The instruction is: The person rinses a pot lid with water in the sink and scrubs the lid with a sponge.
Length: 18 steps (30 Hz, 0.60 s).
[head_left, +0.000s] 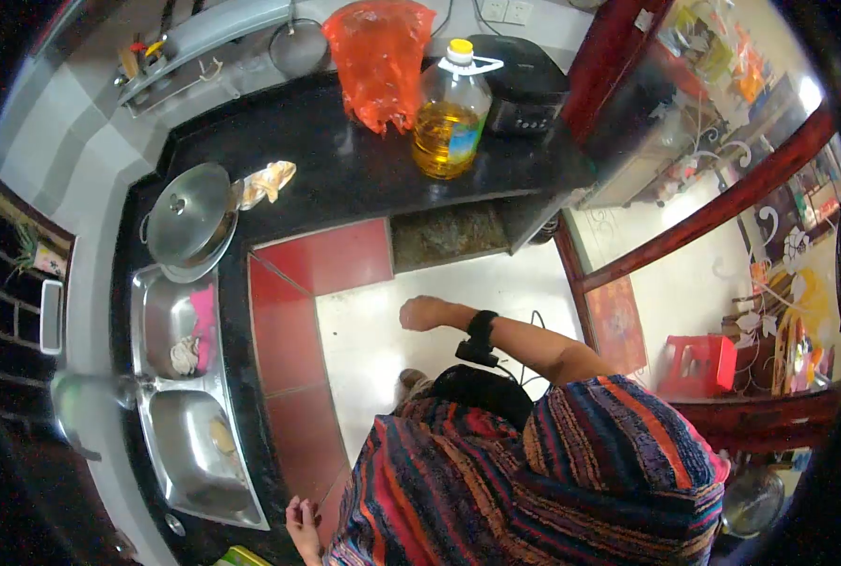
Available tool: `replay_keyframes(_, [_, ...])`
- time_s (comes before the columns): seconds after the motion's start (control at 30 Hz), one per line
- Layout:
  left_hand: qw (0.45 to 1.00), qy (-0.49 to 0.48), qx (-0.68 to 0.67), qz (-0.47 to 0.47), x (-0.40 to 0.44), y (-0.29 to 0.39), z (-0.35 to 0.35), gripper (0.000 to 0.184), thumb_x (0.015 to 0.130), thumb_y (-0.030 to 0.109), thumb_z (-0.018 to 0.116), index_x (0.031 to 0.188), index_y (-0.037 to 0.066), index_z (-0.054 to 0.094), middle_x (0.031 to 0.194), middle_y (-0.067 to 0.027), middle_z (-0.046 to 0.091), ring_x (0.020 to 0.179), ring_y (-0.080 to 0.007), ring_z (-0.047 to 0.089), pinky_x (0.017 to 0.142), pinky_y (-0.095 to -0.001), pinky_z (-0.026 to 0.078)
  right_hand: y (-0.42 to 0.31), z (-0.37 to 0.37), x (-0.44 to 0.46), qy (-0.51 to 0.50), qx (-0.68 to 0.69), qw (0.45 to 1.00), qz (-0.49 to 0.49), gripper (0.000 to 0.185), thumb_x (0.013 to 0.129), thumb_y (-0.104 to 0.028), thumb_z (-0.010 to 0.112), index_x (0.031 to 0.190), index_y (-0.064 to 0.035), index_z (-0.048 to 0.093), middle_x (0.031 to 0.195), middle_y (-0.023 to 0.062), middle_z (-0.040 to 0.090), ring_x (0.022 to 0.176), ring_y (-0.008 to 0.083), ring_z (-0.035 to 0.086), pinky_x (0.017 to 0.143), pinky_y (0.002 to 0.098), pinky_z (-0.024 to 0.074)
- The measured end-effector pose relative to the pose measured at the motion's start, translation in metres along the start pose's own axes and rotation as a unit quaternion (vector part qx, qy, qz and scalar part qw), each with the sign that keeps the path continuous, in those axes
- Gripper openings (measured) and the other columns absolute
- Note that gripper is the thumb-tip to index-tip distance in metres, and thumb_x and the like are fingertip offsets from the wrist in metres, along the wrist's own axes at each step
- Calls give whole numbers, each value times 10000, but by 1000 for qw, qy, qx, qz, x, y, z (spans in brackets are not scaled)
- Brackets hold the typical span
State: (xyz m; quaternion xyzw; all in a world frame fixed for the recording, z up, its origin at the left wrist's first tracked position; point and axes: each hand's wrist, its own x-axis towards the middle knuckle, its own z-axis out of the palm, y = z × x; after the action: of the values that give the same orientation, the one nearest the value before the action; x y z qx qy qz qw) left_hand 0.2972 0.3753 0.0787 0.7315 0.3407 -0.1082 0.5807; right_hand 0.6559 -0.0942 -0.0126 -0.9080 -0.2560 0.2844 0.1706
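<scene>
My right hand (424, 314) hangs in the air over the pale floor, below the front edge of the counter. Its fingers are curled in and I see nothing held. A black strap with a small device (480, 338) is round that wrist. My left hand (303, 528) is low in the view, close to the edge of the black counter by the sink (251, 509). Its fingers are loosely bent and apart, with nothing in them. Neither hand touches any object that I can see.
On the counter (345, 179) stand a lidded pan (189, 222), a crumpled cloth (268, 181), a red plastic bag (378, 57), an oil bottle (447, 132) and a black cooker (524, 85). Pink cloth (204, 316) lies in the sink. A red stool (703, 365) stands beyond the door frame.
</scene>
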Motion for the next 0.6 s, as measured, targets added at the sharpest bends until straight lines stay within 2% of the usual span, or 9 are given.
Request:
replay_keyframes(0.1, [999, 4, 42, 19, 7, -7, -7, 375, 963, 182, 594, 1290, 23, 504, 1026, -51, 638, 887, -147, 645, 714, -284, 533, -14, 1, -17, 32, 45, 998, -14, 286, 833, -260, 509, 808, -27, 673, 927, 173, 680, 837, 391, 638, 756, 507, 510])
replay_keyframes(0.17, [999, 23, -1, -26, -1, 11, -3, 343, 957, 155, 599, 1269, 31, 524, 1010, -34, 646, 878, -129, 637, 708, -276, 528, -1, 22, 1, 84, 40, 994, -66, 291, 783, -274, 542, 716, -36, 695, 771, 198, 679, 707, 401, 650, 677, 495, 531])
replay_keyframes(0.2, [999, 35, -3, -23, 0, 9, -4, 343, 957, 155, 599, 1269, 31, 524, 1010, -34, 646, 878, -129, 637, 708, -276, 528, 16, 41, 17, 67, -15, 994, -87, 297, 792, -277, 540, 721, -34, 695, 785, 199, 680, 716, 400, 650, 679, 495, 531])
replay_keyframes(0.23, [1000, 19, -2, 0, 5, 4, -5, 340, 955, 154, 602, 1263, 30, 528, 1012, -36, 649, 875, -127, 636, 709, -275, 525, 29, 53, 30, 54, -74, 989, -118, 303, 801, -279, 538, 727, -31, 695, 798, 199, 682, 725, 399, 651, 681, 494, 531])
replay_keyframes(0.27, [1000, 8, -2, 23, 4, 3, -11, 336, 954, 152, 606, 1257, 29, 532, 1015, -39, 651, 872, -125, 635, 711, -273, 522, 29, 50, 26, 94, -23, 985, -141, 304, 813, -277, 535, 707, -32, 681, 776, 191, 674, 696, 387, 645, 676, 498, 532])
replay_keyframes(0.3, [1000, 16, -12, 2, -11, 42, 1, 343, 952, 167, 613, 1253, 23, 534, 1017, -47, 654, 871, -130, 636, 717, -274, 519, 24, 38, 23, 83, -45, 985, -145, 288, 818, -269, 534, 696, -42, 664, 772, 179, 666, 712, 373, 640, 671, 494, 530])
replay_keyframes(0.4, [999, 42, -20, 9, -12, 49, 4, 357, 945, 181, 626, 1250, 17, 534, 1009, -52, 653, 862, -135, 635, 722, -278, 521, 3, 4, 10, 31, -123, 976, -175, 181, 804, -211, 575, 777, -53, 659, 844, 163, 653, 796, 337, 653, 682, 464, 544])
replay_keyframes(0.47, [998, 38, -35, 34, -2, 22, -4, 357, 946, 179, 622, 1252, 17, 533, 993, -51, 651, 852, -132, 631, 706, -276, 522, 0, -2, 10, 39, -118, 976, -177, 155, 786, -199, 603, 799, -56, 664, 862, 157, 657, 818, 341, 653, 686, 466, 545])
replay_keyframes(0.6, [997, 65, -41, -10, 0, 4, 2, 344, 948, 165, 609, 1256, 32, 532, 963, -37, 644, 842, -119, 632, 659, -266, 521, -5, -10, 31, 22, -125, 975, -184, 170, 798, -208, 592, 828, -54, 656, 889, 134, 662, 852, 338, 646, 705, 456, 543])
